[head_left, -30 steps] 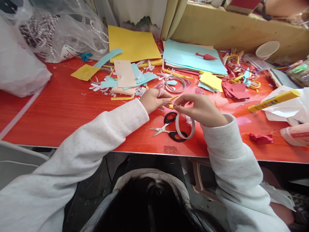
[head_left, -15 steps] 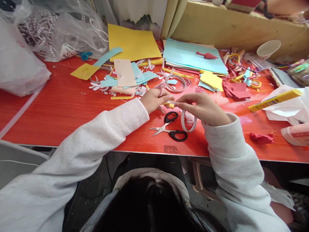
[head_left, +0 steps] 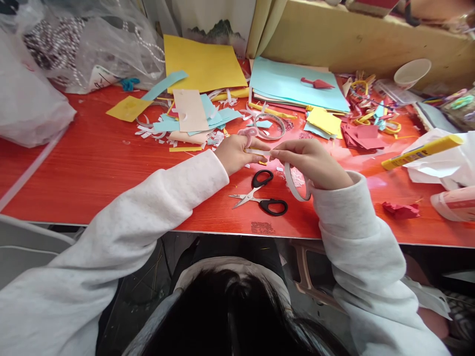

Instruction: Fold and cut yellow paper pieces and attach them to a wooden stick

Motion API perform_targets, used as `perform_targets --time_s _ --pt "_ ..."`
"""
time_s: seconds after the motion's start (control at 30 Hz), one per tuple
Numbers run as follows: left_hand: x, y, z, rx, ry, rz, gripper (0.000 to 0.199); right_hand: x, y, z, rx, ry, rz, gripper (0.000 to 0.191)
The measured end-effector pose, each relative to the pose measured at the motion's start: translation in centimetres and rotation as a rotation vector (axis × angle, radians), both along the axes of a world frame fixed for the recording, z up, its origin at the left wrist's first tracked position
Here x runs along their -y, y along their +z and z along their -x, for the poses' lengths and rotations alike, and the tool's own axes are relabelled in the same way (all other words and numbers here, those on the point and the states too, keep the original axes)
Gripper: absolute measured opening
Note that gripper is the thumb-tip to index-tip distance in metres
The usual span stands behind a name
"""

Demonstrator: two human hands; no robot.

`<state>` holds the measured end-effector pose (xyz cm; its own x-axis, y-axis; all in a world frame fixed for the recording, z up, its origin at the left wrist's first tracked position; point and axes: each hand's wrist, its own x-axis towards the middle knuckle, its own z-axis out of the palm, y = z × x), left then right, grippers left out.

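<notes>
white tape ring (head_left: 291, 184) now nearer soft right cuff (head_left: 341, 197)

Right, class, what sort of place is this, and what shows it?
Probably a paper-craft workspace, though whether at home or in a workshop, I cannot tell. Open black-handled scissors, a stack of coloured paper and scattered paper scraps on the red tabletop suggest it.
</notes>
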<state>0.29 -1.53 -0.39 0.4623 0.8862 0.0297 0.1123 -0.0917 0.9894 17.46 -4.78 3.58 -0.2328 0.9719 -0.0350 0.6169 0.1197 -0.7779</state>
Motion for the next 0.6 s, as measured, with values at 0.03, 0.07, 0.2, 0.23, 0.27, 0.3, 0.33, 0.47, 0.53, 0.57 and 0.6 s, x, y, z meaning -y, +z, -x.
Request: perform_targets --time_s 0.03,0.07,0.2,0.23,0.27,0.3,0.33,0.47,0.53,0.57,0.6 --pt "-0.1 -0.1 0.0 -0.012 0.000 -0.015 0.022 0.0 0.0 0.0 -0.037 -0.011 0.005 0.016" --pt "-0.1 -0.3 0.0 -0.022 -0.004 -0.023 0.019 0.0 -0.1 -0.1 -0.072 -0.020 0.007 0.016" --pt "-0.5 -1.2 0.0 -0.050 -0.028 -0.042 0.015 0.0 -0.4 -0.2 -0.139 -0.028 0.006 0.016" --pt "-0.6 -1.4 0.0 -0.055 -0.033 -0.046 0.016 0.0 -0.4 -0.2 -0.139 -0.028 0.009 0.016" --pt "-0.7 -1.6 0.0 -0.058 -0.040 -0.046 0.017 -0.1 -0.5 -0.1 -0.136 -0.029 0.011 0.016" --pt "-0.7 -1.6 0.0 -0.058 -0.048 -0.040 0.019 -0.1 -0.5 -0.1 -0.133 -0.028 0.011 0.017" --pt "-0.7 -1.6 0.0 -0.054 -0.057 -0.033 0.021 -0.1 -0.5 -0.1 -0.134 -0.029 0.008 0.017" --pt "-0.5 -1.0 0.0 0.004 -0.084 0.029 0.022 -0.3 -0.5 -0.1 -0.152 -0.030 0.004 0.017" --pt "-0.3 -0.6 0.0 0.029 -0.080 0.069 0.017 -0.3 -0.6 -0.1 -0.162 -0.020 0.002 0.017" --pt "-0.3 -0.4 -0.1 0.036 -0.078 0.084 0.014 -0.3 -0.6 -0.1 -0.166 -0.017 0.001 0.016" --pt "-0.2 -0.4 -0.1 0.037 -0.077 0.095 0.013 -0.2 -0.6 -0.1 -0.172 -0.014 0.003 0.016"
